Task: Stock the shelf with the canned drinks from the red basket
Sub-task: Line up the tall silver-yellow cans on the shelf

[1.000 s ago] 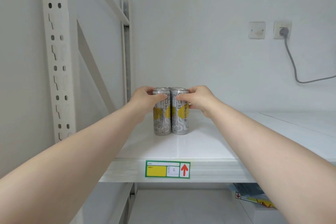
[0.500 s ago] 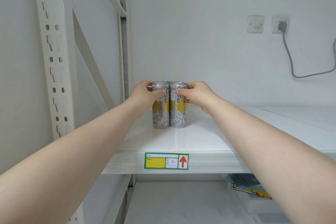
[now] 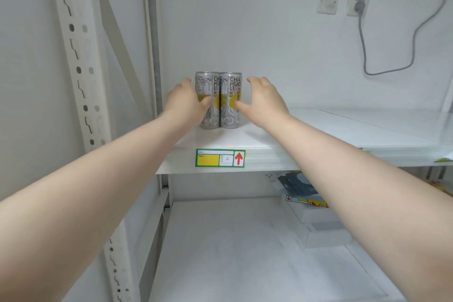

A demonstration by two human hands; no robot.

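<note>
"What's behind?"
"A plain white wall point(image 3: 269, 19), with a blank plate point(image 3: 328, 1) beside a socket point(image 3: 358, 3); a grey cable point(image 3: 361, 37) hangs from its plug."
"And left?"
"A perforated white upright point(image 3: 76, 56) carrying the shelf point(image 3: 343, 130)."

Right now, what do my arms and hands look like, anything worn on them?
Nothing worn shows. Left forearm and right forearm are bare to the frame's edge, no sleeves; the left hand and right hand have no gloves, rings, watch or bands.

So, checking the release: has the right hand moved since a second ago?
Yes: the right hand has shifted right, off the top of the right can, fingers spread.
</note>
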